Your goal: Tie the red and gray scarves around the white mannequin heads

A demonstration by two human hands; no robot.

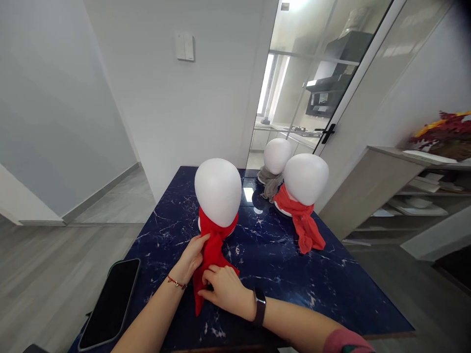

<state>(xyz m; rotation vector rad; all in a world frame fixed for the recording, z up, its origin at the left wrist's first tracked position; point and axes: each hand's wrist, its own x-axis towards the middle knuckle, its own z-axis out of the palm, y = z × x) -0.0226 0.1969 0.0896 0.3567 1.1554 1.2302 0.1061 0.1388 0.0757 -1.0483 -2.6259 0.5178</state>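
Note:
A white foam head (218, 191) stands near me on the dark blue marble table (331, 289), with a red scarf (213, 245) tied round its neck and hanging down in front. My left hand (193, 256) pinches the scarf just below the knot. My right hand (222, 288) is closed on the scarf's lower hanging end, resting on the table. Both wrists show: a red string bracelet on the left, a black watch on the right.
Two more white foam heads stand further back: one with an orange-red scarf (303, 223), one with a grey scarf (270, 182). A black phone (110, 304) lies at the table's left front edge. A shelf unit (405, 196) stands to the right, a glass door behind.

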